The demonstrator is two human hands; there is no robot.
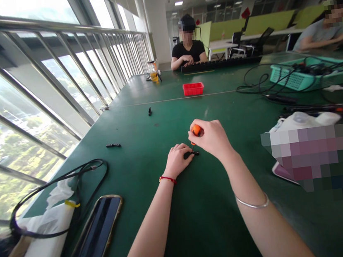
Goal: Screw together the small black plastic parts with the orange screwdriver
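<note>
Near the middle of the green table (pixel 139 170), my left hand (pixel 177 157) is closed on a small black part (pixel 195 153), pressing it against the tabletop. Its exact kind cannot be made out. Just above and to the right, my right hand (pixel 211 137) grips an orange-handled screwdriver (pixel 196 130) held upright. The tool's thin shaft points down at the black part, and its tip is too small to see clearly. Two similar dark pieces lie apart to the left: a flat black piece (pixel 113 145) and a short black piece (pixel 150 111) farther back.
A red plastic bin (pixel 193 88) stands farther back. Left are a phone (pixel 93 242), a black cable (pixel 103 174) and white packaging (pixel 45 248). To the right lie a white bottle-like item (pixel 301 120) and a teal basket (pixel 296 77) of cables. Two other people sit beyond.
</note>
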